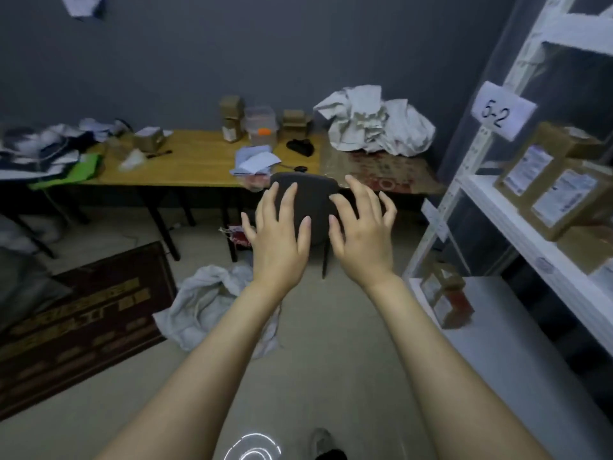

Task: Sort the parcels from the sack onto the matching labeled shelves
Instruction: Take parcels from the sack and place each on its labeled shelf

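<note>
Sack (212, 303): white cloth, crumpled and slack on the floor at lower centre-left of the frame, lying partly under your left forearm. It has collapsed into a heap, so no clear long axis or mouth direction can be told.

Left hand (278, 237): at centre frame, palm down, fingers spread and fully extended. It holds nothing and touches nothing.

Right hand (361, 234): just beside the left, also palm down, fingers splayed and slightly curled. It too is empty and free of contact.

Chair (306, 194): dark rounded back, directly behind both your hands in the picture, pushed against the table edge.

Table (185, 161): wooden top across the middle of the frame, carrying small cardboard boxes (232, 117), a clear plastic container (262, 126) and loose papers (255, 161). A second crumpled white bag (374, 121) sits at its right end.

Shelving (491, 200): white rack along the right edge of the frame. A label reading "5-2" (497, 111) is fixed to its upright. Brown parcels (550, 180) with white address labels stand on the middle shelf, tilted, labels facing you. One smaller parcel (447, 293) with red tape stands upright on the lower shelf.

Mat (83, 323): dark red with gold lettering, flat on the floor at lower left.
</note>
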